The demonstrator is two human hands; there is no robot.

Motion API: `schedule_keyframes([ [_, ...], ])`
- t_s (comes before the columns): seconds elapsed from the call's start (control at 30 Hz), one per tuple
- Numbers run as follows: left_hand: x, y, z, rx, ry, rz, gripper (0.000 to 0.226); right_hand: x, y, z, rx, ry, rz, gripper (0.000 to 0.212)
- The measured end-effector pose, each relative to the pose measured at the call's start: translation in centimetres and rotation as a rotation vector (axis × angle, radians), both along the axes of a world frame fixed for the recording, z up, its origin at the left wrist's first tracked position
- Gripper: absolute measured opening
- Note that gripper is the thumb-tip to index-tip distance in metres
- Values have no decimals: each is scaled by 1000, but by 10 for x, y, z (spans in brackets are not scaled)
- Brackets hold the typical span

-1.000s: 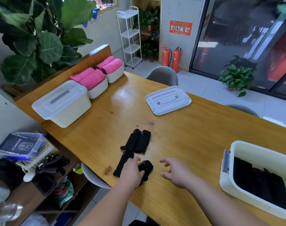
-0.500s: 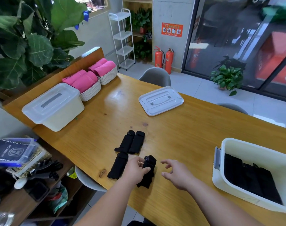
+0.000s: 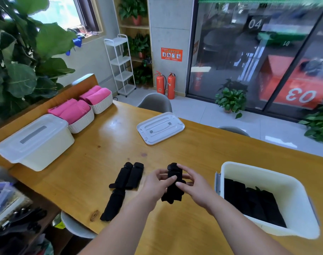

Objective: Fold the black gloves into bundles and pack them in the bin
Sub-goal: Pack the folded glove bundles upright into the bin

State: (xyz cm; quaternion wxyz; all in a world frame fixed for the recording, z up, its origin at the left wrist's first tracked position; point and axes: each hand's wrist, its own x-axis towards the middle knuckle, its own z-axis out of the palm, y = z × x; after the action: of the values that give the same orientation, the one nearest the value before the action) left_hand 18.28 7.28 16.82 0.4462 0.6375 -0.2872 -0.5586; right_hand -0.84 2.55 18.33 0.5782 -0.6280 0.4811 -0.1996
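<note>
A black knitted glove (image 3: 173, 183) is held just above the wooden desk (image 3: 193, 153), near the left side of the cream plastic bin (image 3: 258, 173). It is pinched at its middle by the left grip (image 3: 157, 183), with thumb and fingers curled onto the cloth. It is also taken by the right grip (image 3: 193, 184), whose fingers are closed on its upper end and side. Nothing else is held by either hand. Whether one glove or a stacked pair is held cannot be told. The lower end hangs loose, so this bundle is judged to be only partly folded.

The floor of the bin is covered by a row of dark folded bundles (image 3: 254, 201), so a good part of the packing is judged done.

Left of the hands, two black rolled gloves (image 3: 132, 174) are laid side by side, touching. A third black rolled glove (image 3: 112, 205) is laid just beside them, toward the desk edge. These three, and the held one, are judged to be left for packing.

Farther back, a white flat plastic lid (image 3: 160, 127) is laid on the desk, well apart from the bin. At the far left, a lidded translucent box (image 3: 35, 144) and two white woven baskets (image 3: 83, 122) of pink cloths are set.
</note>
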Motion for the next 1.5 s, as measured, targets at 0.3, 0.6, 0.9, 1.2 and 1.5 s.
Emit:
schedule_keyframes([
  [0.3,-68,-34,27,-103,62,-123,37,-67,-7,36,-41,-95,-175,59],
  [0.6,-126,-59,32,-166,-54,-302,47,-154,-7,54,-59,-116,-351,59],
  [0.9,-155,-60,25,-213,-272,-377,35,-247,-17,39,-51,70,-505,56],
  [1.2,-155,-65,1,-241,-478,-455,37,-262,-29,10,-102,445,-414,58],
  [1.5,-154,-65,-7,-301,-686,-575,45,-235,-40,-31,16,464,-272,64],
])
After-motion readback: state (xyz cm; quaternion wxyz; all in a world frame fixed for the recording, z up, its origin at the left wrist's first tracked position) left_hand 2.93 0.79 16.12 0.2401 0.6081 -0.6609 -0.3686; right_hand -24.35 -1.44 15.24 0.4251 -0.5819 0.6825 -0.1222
